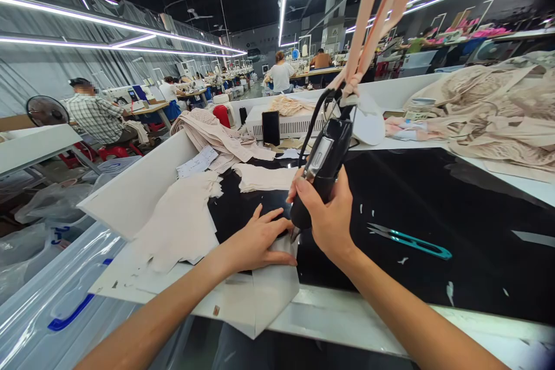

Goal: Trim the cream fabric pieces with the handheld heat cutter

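Note:
My right hand (327,214) is wrapped round a black corded electric hand tool (325,156) with a silver plate on its side. The tool hangs tilted from peach fabric strips (368,23), and its narrow metal tip points down at the edge of a pale fabric piece (271,289). My left hand (260,240) lies flat on that piece with fingers spread, its fingertips close beside the tip. Part of the piece droops over the table's front edge. Teal thread snips (411,241) lie on the black mat (433,196), right of my right hand.
Stacked pale fabric pieces (182,222) lie at the left, near a printed paper slip (197,162). Behind the mat stand a vented white box (255,121) and a black block (271,128). Beige fabric (498,110) is heaped at the right. Other people sit at sewing machines beyond.

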The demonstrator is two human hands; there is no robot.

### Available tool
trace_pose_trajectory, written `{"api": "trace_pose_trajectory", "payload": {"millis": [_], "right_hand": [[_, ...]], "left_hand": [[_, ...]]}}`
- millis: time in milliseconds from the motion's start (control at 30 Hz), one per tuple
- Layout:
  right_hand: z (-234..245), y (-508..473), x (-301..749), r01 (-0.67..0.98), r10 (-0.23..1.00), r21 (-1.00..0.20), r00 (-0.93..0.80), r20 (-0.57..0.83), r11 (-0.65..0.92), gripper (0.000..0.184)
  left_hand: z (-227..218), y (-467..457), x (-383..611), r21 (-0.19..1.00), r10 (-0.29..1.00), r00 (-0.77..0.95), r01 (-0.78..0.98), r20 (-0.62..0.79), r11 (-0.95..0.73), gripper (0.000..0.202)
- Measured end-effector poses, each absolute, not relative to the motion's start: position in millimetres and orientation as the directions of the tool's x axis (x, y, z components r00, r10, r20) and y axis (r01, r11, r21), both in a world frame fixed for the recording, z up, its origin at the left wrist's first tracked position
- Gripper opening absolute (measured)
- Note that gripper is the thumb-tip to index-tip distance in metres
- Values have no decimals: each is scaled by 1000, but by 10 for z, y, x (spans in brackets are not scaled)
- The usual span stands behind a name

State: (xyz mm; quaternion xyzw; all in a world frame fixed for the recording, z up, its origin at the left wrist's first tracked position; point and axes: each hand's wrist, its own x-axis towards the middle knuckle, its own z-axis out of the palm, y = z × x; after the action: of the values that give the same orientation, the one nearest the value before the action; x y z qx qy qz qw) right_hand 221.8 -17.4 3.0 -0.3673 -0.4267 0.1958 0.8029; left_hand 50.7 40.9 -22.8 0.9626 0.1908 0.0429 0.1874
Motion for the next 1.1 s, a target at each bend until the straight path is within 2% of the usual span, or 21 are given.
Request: {"api": "trace_pose_trajectory", "payload": {"millis": [167,367,567,800,1100], "right_hand": [[-6,-161,2160,-16,648,-772,555,522,636,37],[-27,-163,2099,-24,667,-788,549,504,615,35],[25,-173,2119,-32,666,-781,545,509,623,34],[40,-169,2347,16,570,-720,599,562,694,30],[-32,-137,2326,10,587,-730,587,558,684,32]], "left_hand": [[-189,402,517,409,391,920,363,-17,-837,48],[-161,417,535,442,392,917,379,-66,-813,31],[-128,417,515,427,426,901,416,-78,-803,30],[-93,436,489,483,430,892,441,-142,-756,27],[-82,449,489,486,433,888,451,-157,-749,31]]}}
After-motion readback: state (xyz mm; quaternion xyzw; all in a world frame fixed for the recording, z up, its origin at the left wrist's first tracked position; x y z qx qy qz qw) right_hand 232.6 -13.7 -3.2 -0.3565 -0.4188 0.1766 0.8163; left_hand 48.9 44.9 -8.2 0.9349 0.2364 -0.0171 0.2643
